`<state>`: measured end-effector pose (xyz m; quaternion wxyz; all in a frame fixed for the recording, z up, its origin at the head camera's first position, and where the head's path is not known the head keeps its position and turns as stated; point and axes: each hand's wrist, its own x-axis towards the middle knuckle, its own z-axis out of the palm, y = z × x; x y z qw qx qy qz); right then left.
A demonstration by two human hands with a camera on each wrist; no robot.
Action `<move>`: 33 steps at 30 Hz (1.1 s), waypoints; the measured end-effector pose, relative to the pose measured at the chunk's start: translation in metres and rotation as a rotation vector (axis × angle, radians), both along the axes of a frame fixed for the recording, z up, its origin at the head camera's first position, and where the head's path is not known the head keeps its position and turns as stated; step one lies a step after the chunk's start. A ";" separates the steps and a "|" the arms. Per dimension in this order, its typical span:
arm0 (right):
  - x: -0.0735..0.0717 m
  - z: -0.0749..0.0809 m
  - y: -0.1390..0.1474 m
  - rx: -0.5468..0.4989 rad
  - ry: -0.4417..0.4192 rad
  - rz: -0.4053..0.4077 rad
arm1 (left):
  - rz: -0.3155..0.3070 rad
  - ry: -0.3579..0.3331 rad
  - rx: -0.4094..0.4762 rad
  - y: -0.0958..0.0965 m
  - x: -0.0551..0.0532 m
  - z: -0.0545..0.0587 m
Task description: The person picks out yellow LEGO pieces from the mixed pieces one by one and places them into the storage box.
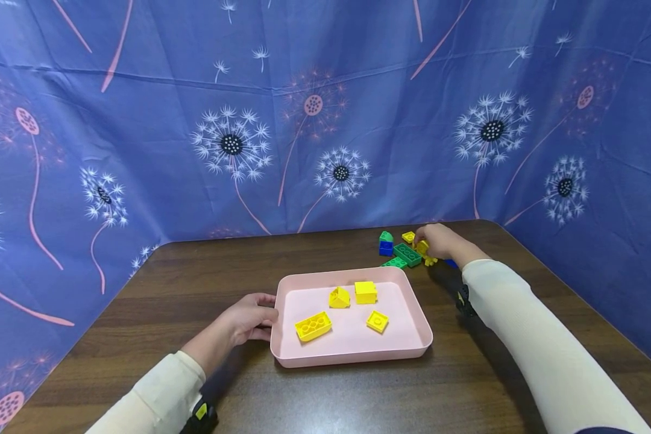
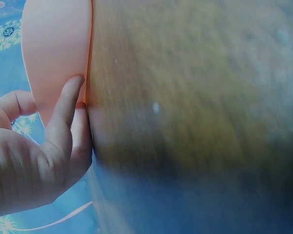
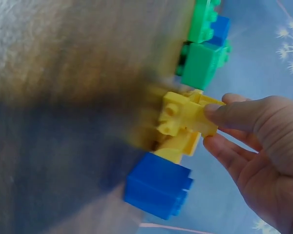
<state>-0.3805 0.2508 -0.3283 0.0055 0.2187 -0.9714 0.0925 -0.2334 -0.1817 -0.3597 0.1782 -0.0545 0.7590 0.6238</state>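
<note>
At the back right of the table, my right hand (image 1: 438, 241) pinches a yellow toy brick (image 3: 185, 113) between thumb and fingers. Other yellow pieces lie directly beneath and beside it, partly hidden. My left hand (image 1: 246, 318) touches the left wall of a pink tray (image 1: 352, 357), with fingers against its outer side in the left wrist view. Inside the tray lie a yellow studded brick (image 1: 313, 327), a yellow sloped brick (image 1: 339, 298), a yellow block (image 1: 366, 292) and a small yellow square brick (image 1: 377, 322), all apart from one another.
Near the right hand are green bricks (image 1: 407, 255), a stacked green and blue pair (image 1: 386, 248), a small yellow brick (image 1: 408, 237) and a blue brick (image 3: 157, 185). A blue dandelion-print cloth (image 1: 401, 150) hangs behind the brown wooden table (image 1: 222, 259).
</note>
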 end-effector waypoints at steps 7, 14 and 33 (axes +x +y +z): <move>0.012 0.015 -0.008 0.002 0.054 0.027 | -0.006 0.004 0.008 -0.001 0.000 0.000; 0.026 0.025 -0.014 0.030 0.104 0.084 | -0.004 0.001 0.001 0.000 0.000 0.000; 0.059 0.050 -0.025 0.016 0.139 0.227 | -0.011 0.010 0.015 0.000 0.000 -0.001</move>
